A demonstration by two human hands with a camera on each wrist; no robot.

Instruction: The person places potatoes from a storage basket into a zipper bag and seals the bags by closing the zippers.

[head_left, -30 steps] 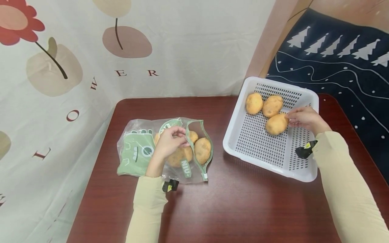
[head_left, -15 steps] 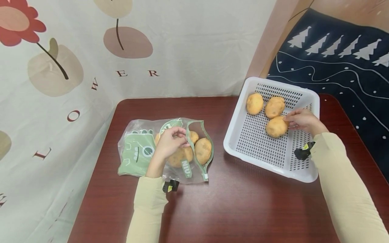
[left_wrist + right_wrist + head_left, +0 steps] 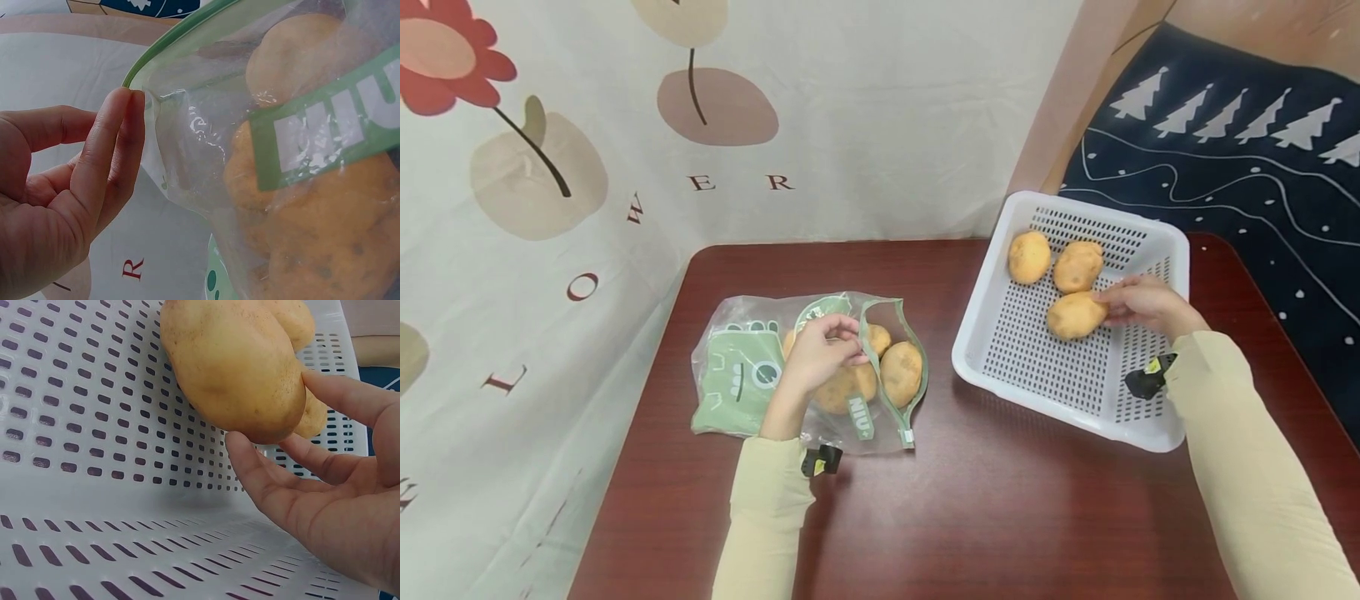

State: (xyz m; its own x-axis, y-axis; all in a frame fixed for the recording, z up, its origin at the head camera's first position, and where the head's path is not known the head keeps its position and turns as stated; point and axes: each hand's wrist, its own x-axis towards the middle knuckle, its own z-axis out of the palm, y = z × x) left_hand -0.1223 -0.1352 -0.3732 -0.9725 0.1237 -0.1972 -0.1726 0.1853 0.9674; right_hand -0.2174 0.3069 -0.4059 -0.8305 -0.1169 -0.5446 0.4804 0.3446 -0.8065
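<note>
My left hand [image 3: 822,348] pinches the green top edge of a clear zip bag [image 3: 187,144], whose mouth stands open to the right. Several potatoes lie inside the bag, one potato [image 3: 900,373] right at its mouth. Over in the white plastic basket [image 3: 1037,387], my right hand [image 3: 1146,304] holds the near end of a potato [image 3: 1077,316]. In the right wrist view its thumb is on one side of that potato [image 3: 234,369] and the fingers are below. Two more potatoes lie just behind it, a round potato [image 3: 1029,257] and an oblong potato [image 3: 1078,267].
The bag and basket rest on a dark red-brown table [image 3: 970,500], with a strip of tabletop between them. A pale printed cloth [image 3: 880,125] hangs along the back and left. A navy cloth with white trees [image 3: 1225,167] hangs at the right.
My right hand has shifted slightly left, and the potato it holds has turned and moved left. The oblong potato behind shifted a little right earlier. My left hand has stayed at the bag.
</note>
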